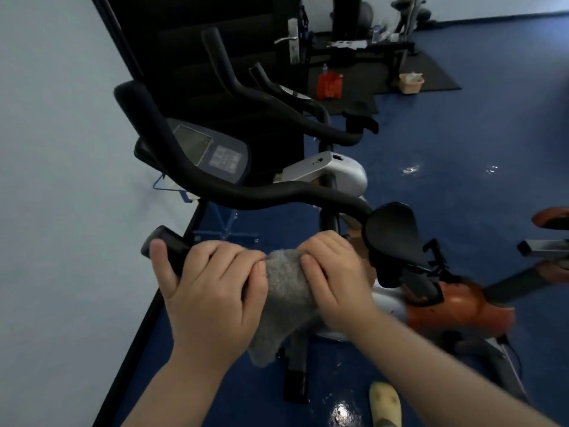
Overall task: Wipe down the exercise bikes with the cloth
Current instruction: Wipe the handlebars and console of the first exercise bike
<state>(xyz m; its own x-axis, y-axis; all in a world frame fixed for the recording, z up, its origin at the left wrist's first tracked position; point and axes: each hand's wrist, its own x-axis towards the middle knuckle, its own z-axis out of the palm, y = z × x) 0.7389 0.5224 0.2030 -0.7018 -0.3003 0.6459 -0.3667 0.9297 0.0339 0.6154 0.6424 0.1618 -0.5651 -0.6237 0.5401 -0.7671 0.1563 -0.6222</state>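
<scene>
The person stood over an exercise bike [332,177] and looked down at both hands on its near handlebar [172,251]. The left hand [212,291] gripped that black bar, its fingers curled over the top and its thumb [161,263] stretched along the side toward the bar's end. The fingertips of this hand touched the edge of a grey cloth [286,300].

The cloth was draped over the same handlebar, between the two hands, and its loose end hung down below the left wrist. The right hand [335,278] held the cloth against the bar from the other side, with its fingers bent over the top of the fabric and its thumb pressed on the front of it.

Behind the hands, the far handlebar [246,195] curved across the bike, and the console [212,152] with its grey screen sat beyond it. The black saddle [394,238] stood just to the right of the right hand. An orange bike body [455,306] lay lower on the right. The floor [462,149] was blue. A pale shoe [385,402] showed at the bottom edge, and an orange bag [329,84] and a beige basket [411,83] stood well apart in the background.
</scene>
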